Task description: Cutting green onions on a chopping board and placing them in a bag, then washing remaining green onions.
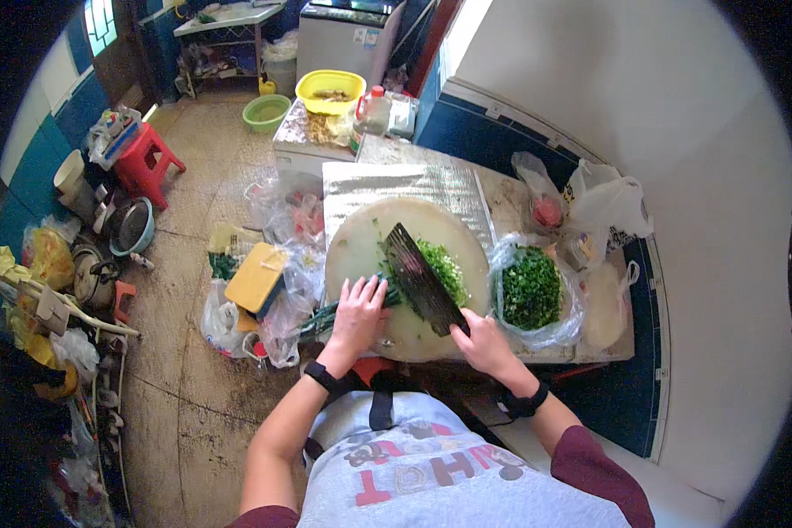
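My right hand (485, 340) grips the near end of a broad dark cleaver (426, 280), which lies diagonally over a round pale chopping board (353, 254). My left hand (358, 310) presses down on a bundle of long green stalks (323, 320) that reaches from the board's left edge to the blade. Chopped green and pale pieces (443, 264) are heaped on the board at the blade's far right side. Right of the board, a clear plastic bag (571, 323) stands open, full of finely cut dark greens (529, 290).
A foil sheet (402, 178) lies under the board. Plastic bags and a yellow-topped box (257, 277) crowd the left side. White bags (607, 198) stand against the wall at right. Farther back are a yellow basin (330, 82), a red-capped bottle (373, 112) and a red stool (146, 162).
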Tool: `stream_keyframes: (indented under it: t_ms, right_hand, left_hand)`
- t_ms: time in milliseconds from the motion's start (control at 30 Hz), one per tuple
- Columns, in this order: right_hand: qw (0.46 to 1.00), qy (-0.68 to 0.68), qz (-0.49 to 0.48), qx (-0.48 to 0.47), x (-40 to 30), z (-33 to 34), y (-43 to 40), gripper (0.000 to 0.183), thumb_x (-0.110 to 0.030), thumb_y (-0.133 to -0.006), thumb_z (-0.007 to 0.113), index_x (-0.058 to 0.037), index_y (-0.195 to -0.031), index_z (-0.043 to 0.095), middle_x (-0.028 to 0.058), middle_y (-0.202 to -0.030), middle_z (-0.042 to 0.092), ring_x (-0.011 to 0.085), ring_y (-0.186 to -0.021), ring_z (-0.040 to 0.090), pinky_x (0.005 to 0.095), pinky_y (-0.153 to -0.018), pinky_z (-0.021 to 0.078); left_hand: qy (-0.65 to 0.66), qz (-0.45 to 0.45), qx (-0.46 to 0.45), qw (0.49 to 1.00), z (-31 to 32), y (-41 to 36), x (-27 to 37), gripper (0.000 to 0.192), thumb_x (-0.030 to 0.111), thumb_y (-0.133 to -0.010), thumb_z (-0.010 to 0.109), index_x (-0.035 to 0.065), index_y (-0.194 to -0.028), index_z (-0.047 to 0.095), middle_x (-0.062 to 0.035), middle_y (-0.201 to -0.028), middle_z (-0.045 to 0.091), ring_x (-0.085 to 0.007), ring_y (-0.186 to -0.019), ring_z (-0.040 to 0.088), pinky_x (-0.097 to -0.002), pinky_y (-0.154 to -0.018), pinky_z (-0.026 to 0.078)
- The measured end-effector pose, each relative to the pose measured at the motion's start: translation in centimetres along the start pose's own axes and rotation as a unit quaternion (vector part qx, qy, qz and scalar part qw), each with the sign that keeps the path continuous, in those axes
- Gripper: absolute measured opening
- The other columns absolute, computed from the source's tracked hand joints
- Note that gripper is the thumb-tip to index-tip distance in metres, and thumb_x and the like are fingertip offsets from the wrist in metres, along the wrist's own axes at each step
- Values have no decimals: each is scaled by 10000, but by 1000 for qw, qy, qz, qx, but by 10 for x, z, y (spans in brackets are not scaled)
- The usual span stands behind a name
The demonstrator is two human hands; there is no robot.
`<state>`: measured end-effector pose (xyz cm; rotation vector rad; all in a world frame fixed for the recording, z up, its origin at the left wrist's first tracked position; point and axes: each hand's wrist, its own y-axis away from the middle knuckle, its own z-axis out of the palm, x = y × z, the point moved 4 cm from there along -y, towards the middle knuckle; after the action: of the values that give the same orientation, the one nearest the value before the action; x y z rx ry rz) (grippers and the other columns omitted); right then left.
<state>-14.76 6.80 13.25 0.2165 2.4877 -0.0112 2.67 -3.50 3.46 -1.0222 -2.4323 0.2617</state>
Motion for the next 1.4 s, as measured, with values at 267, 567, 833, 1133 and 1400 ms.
stream_keyframes:
  t_ms: [267, 567, 833, 1133, 1400]
  right_hand:
    - [999, -3, 25, -33, -11, -2, 10, 194, -137, -834, 549, 50, -859, 505, 287, -642, 555, 454, -636, 568, 505, -568, 432]
    - [998, 31, 13, -48, -14, 12, 14, 157, -138, -845, 530, 11, -889, 508, 277, -647, 567, 450, -643, 574, 522, -588, 446]
    - [996, 25, 31, -77, -19, 16, 13, 169, -117, -843, 526, 29, -909, 475, 288, -649, 563, 465, -642, 564, 532, -596, 442]
    - [990, 43, 46, -126, -19, 37, -12, 169, -116, -854, 481, 44, -882, 435, 307, -659, 553, 481, -675, 558, 543, -613, 437]
    - [998, 18, 2, -66, -17, 55, -47, 161, -92, -852, 521, 51, -896, 462, 283, -628, 535, 447, -608, 554, 471, -530, 419]
  left_hand:
    - [-24, -30, 30, 999, 4, 8, -3, 470, 268, -852, 562, -37, -1207, 517, -200, -1269, 504, -342, -1186, 463, -478, -1034, 324]
    - [-116, -38, 20, 992, 15, 16, 8, 422, 219, -885, 496, -46, -1211, 525, -205, -1269, 506, -341, -1217, 440, -474, -1048, 310]
    - [-72, -5, 41, 997, 13, 18, 1, 388, 134, -832, 524, -53, -1171, 549, -198, -1189, 529, -339, -1152, 473, -469, -1026, 341]
    - [-65, 18, 42, 997, 17, 18, 1, 421, 100, -755, 508, -116, -1113, 556, -218, -1143, 532, -344, -1115, 487, -420, -1003, 390]
    - [-67, 26, 57, 996, 17, 14, 0, 435, 106, -747, 507, -126, -1113, 554, -217, -1126, 529, -342, -1098, 493, -408, -998, 397]
